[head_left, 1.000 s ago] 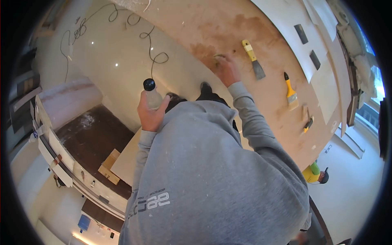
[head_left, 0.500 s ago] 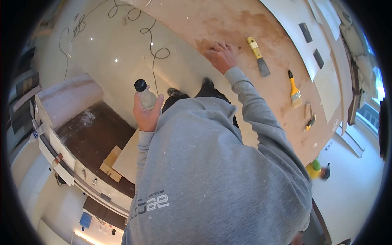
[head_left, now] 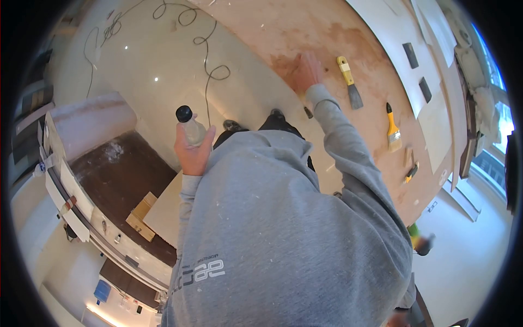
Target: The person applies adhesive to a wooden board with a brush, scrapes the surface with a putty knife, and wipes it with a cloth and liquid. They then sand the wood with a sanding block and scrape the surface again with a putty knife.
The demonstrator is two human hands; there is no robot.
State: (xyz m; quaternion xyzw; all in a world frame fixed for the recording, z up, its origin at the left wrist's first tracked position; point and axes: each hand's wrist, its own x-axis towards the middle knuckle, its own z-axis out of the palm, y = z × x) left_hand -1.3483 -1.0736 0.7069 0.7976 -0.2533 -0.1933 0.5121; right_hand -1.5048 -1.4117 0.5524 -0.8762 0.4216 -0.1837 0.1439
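Observation:
My left hand (head_left: 193,153) is wrapped round a clear bottle (head_left: 192,132) with a black cap, held upright at waist height over the floor. My right hand (head_left: 309,72) is over the brown board surface (head_left: 348,32), close to its near edge and a darker damp-looking patch. Motion smears its fingers. Just right of it lies a putty knife (head_left: 349,82) with a yellow handle. Farther right is a paintbrush (head_left: 393,128) with a yellow and black handle, and below that a small yellow and black tool (head_left: 412,172).
Dark rectangular blocks (head_left: 409,55) lie on a white sheet (head_left: 381,30) along the board's far side. A looped cable (head_left: 207,68) runs across the floor. A dark brown recessed panel (head_left: 120,174) stands at left. Another person (head_left: 419,241) is at lower right.
My right hand has shifted slightly right across the board and now looks blurred. My left hand keeps its hold on the bottle. The view has turned a little.

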